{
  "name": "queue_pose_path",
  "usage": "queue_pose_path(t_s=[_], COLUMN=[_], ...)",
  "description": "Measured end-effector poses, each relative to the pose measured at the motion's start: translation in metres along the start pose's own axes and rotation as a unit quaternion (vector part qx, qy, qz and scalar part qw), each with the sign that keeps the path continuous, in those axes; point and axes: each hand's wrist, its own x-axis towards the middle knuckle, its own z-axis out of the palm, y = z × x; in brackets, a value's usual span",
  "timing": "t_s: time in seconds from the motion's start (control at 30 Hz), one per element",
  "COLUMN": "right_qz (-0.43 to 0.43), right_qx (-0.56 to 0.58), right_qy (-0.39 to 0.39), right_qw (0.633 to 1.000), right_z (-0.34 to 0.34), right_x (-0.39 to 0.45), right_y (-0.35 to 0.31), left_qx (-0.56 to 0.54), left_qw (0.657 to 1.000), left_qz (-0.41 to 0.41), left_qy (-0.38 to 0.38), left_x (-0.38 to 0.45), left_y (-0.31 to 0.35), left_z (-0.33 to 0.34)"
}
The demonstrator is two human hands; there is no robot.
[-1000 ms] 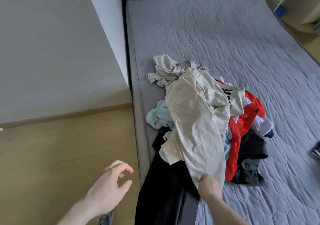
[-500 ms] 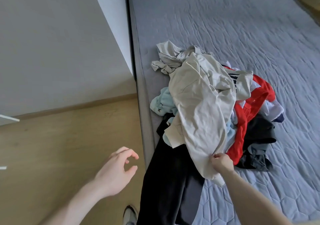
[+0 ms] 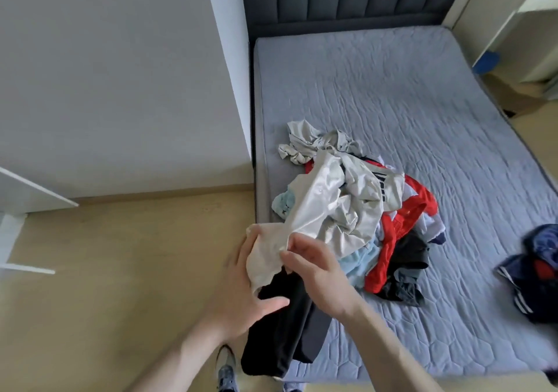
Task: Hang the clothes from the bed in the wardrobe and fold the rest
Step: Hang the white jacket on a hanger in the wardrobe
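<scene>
Gripping the beige garment above the bed: left hand and right hand.

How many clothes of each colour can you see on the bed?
Some may be hidden in the pile; these show:
Beige garment, both hands hold its end: 1
Crumpled grey garment: 1
Red garment: 1
Light blue garment: 1
Black garment: 1
Navy bundle, apart: 1
Total: 6
</scene>
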Motion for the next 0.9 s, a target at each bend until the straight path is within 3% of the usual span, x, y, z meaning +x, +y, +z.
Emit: queue_pose_path(t_s=[0.1, 0.17, 0.27, 0.33, 0.4, 0.5, 0.7, 0.9], right_qz=[-0.065, -0.097, -0.123, -0.072, 0.048, 0.182, 0.146, 0.119], right_qx=[-0.053, 0.000, -0.009, -0.063, -0.092, -0.118, -0.196, -0.173], right_qy=[-0.060, -0.058, 0.058, 0.153, 0.201, 0.182, 0.263, 0.234], right_qw=[0.995, 0.994, 0.991, 0.984, 0.974, 0.959, 0.933, 0.949], right_z=[0.016, 0.015, 0.000, -0.007, -0.004, 0.005, 0.005, 0.023], right_x=[-0.005, -0.007, -0.006, -0.005, -0.011, -0.020, -0.010, 0.034], right_y=[-0.070, -0.099, -0.107, -0.086, -0.054, -0.005, -0.020, -0.071], left_qx=[-0.100, -0.128, -0.149, -0.152, -0.176, -0.193, -0.288, -0.330], left_qw=[0.988, 0.975, 0.954, 0.947, 0.940, 0.936, 0.892, 0.853], left_qz=[0.075, 0.087, 0.093, 0.094, 0.096, 0.122, 0.212, 0.298], left_qy=[0.090, 0.157, 0.241, 0.267, 0.277, 0.267, 0.276, 0.274], left_x=[-0.005, -0.012, -0.014, -0.002, 0.017, 0.047, 0.038, -0.010], left_y=[0.043, 0.068, 0.100, 0.125, 0.156, 0.214, 0.327, 0.406], left_z=[-0.044, -0.084, -0.145, -0.179, -0.206, -0.232, -0.296, -0.345])
